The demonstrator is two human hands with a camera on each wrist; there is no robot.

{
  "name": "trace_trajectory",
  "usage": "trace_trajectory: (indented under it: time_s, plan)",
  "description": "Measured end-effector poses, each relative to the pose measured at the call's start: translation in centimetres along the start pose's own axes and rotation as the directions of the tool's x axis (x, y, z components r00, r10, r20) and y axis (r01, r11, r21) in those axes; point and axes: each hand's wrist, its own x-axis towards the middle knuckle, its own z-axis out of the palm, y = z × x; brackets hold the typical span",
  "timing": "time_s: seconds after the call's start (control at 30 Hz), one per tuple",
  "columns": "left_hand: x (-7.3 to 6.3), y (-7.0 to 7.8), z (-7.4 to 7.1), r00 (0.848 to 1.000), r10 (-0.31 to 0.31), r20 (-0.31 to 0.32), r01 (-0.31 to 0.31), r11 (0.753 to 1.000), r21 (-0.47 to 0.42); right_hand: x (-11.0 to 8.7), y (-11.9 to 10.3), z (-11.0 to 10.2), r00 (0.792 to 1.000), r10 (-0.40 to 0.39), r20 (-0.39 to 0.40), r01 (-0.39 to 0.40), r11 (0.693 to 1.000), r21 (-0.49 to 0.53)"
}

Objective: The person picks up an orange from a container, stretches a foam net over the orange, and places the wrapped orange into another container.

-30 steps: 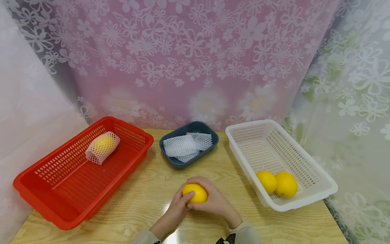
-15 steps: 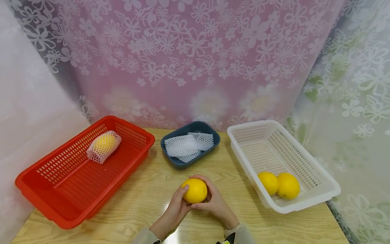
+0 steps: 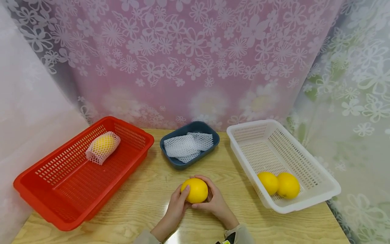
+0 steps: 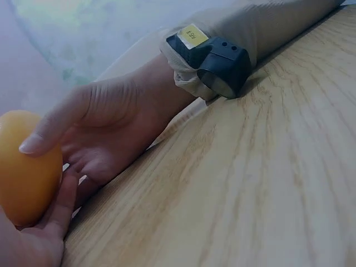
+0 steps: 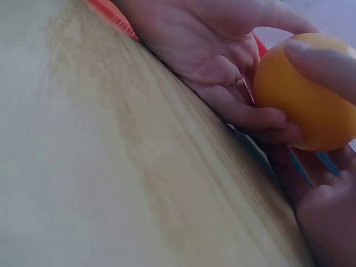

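Observation:
A yellow-orange orange (image 3: 194, 190) is held between both hands, low over the front middle of the table. The left hand (image 3: 175, 207) grips its left side, with the thumb lying over the top. Around the right side curve the fingers and thumb of the right hand (image 3: 218, 206). In the left wrist view, the right hand (image 4: 114, 119) reaches across to the orange (image 4: 25, 172), its thumb on the skin. Part of the orange (image 5: 311, 100) is covered by fingers in the right wrist view. Its underside is hidden in the head view.
A red basket (image 3: 117, 179) at left holds one yellow fruit in a white foam net (image 3: 104, 145). A dark blue tray (image 3: 179, 166) at the back middle holds several white foam nets (image 3: 182, 145). At right, a white basket (image 3: 307, 166) holds two oranges (image 3: 287, 185).
The right hand's fingers have shifted from over the orange to its right side, so more of the orange shows. In the last half second the hands have hardly moved.

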Motion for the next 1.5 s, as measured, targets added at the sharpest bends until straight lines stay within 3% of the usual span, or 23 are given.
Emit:
trace_trajectory:
  time_s: [0.07, 0.17, 0.3, 0.4, 0.5, 0.67, 0.77, 0.8, 0.87, 1.0, 1.1, 1.17, 1.23, 1.37, 1.5]
  plan:
    - [0.0, -0.1, 0.0, 0.999, 0.027, -0.025, -0.025, 0.997, 0.067, 0.0, -0.1, 0.0, 1.000, 0.004, 0.000, -0.004, 1.000, -0.002]
    - [-0.1, -0.2, -0.1, 0.993, 0.088, -0.077, -0.069, 0.972, 0.225, 0.1, -0.2, 0.1, 1.000, 0.026, -0.009, -0.026, 1.000, -0.016]
    - [-0.1, -0.3, -0.2, 0.966, 0.227, -0.124, -0.157, 0.896, 0.416, 0.0, -0.2, 0.1, 0.997, 0.069, -0.028, -0.070, 0.997, -0.031]
    - [-0.1, -0.5, -0.4, 0.933, 0.342, -0.112, -0.246, 0.834, 0.494, -0.2, -0.2, 0.0, 0.995, 0.093, -0.038, -0.095, 0.995, -0.040]
    - [-0.2, -0.5, -0.5, 0.890, 0.450, -0.068, -0.337, 0.752, 0.567, -0.3, -0.2, 0.0, 0.993, 0.106, -0.043, -0.108, 0.993, -0.052]
    - [0.0, -0.5, -0.8, 0.808, 0.579, 0.109, -0.512, 0.598, 0.616, -0.4, -0.3, 0.0, 0.991, 0.123, -0.054, -0.127, 0.990, -0.059]
    - [0.1, -0.5, -0.8, 0.778, 0.598, 0.192, -0.575, 0.556, 0.600, -0.4, -0.2, 0.0, 0.988, 0.137, -0.071, -0.142, 0.987, -0.070]
    - [0.1, -0.6, -0.8, 0.782, 0.588, 0.208, -0.581, 0.565, 0.586, -0.5, -0.2, 0.0, 0.988, 0.137, -0.074, -0.142, 0.987, -0.077]
    - [-0.1, -0.6, -0.8, 0.806, 0.547, 0.225, -0.566, 0.604, 0.561, -0.5, -0.1, -0.1, 0.990, 0.121, -0.069, -0.128, 0.986, -0.104]
    - [-0.4, -0.6, -1.0, 0.878, 0.414, 0.241, -0.478, 0.728, 0.492, -0.5, 0.3, -0.3, 0.999, 0.034, -0.031, -0.040, 0.982, -0.183]
    - [-0.5, -0.6, -1.1, 0.922, 0.317, 0.223, -0.387, 0.784, 0.486, -0.7, 0.5, -0.4, 1.000, -0.005, -0.023, -0.001, 0.967, -0.256]
    - [-0.5, -0.5, -1.1, 0.939, 0.271, 0.213, -0.343, 0.796, 0.498, -0.8, 0.6, -0.4, 1.000, -0.016, -0.021, 0.009, 0.957, -0.291]
    - [-0.5, -0.4, -1.0, 0.947, 0.245, 0.206, -0.319, 0.793, 0.520, -0.8, 0.6, -0.4, 0.999, -0.027, -0.017, 0.020, 0.947, -0.321]
    - [-0.4, -0.3, -1.0, 0.950, 0.233, 0.208, -0.310, 0.794, 0.523, -0.8, 0.8, -0.5, 0.999, -0.054, 0.006, 0.053, 0.943, -0.327]
    - [-0.4, -0.3, -1.0, 0.948, 0.250, 0.198, -0.318, 0.776, 0.545, -0.7, 0.8, -0.6, 0.998, -0.059, 0.016, 0.060, 0.942, -0.330]
